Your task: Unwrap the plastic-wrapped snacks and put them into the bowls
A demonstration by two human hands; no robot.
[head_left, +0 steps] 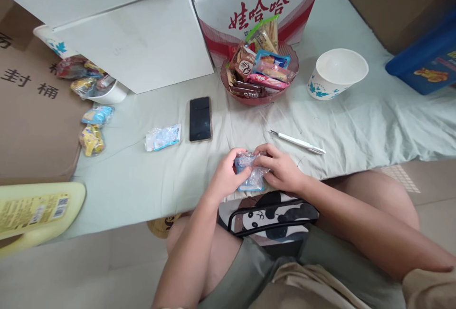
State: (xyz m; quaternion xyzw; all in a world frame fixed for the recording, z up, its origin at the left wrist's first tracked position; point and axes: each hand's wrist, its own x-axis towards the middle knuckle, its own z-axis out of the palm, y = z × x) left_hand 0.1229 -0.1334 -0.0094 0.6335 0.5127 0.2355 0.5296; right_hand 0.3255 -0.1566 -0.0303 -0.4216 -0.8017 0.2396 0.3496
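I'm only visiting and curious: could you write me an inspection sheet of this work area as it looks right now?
Surface: pale green cloth, wrinkled.
Job's things: small clear-and-blue packet, held over the cloth's near edge.
Clutter: phone, second packet, white pen-like tool, red bowl of wrapped snacks, upright paper cup, tipped cup with sweets spilling out.
Grips: left hand and right hand both pinch the packet.
Cables: nothing seen.
Surroundings: white boxes, brown cardboard, blue crate, yellow bottle, panda case on the lap.
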